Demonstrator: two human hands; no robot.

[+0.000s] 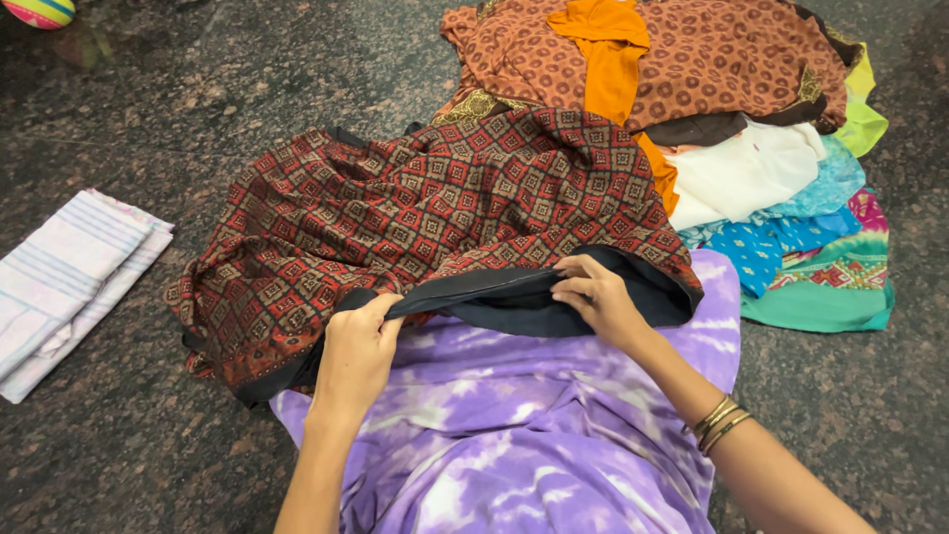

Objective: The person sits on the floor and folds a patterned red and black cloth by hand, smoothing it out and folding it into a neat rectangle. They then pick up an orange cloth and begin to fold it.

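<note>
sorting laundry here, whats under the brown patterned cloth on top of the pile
Under the brown patterned cloth show edges of white, blue and green fabrics. An orange cloth lies over it. The pile's middle is covered.

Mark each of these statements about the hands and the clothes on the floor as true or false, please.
1. Both hands grip the black hem of the red patterned garment. True: the left hand and the right hand each pinch it.
2. The folded striped cloth lies on the clothes pile. False: it lies apart on the stone floor, at the left.
3. The right wrist wears bangles. True.
4. The orange garment is under the pile. False: it lies on top of the clothes pile.
</note>
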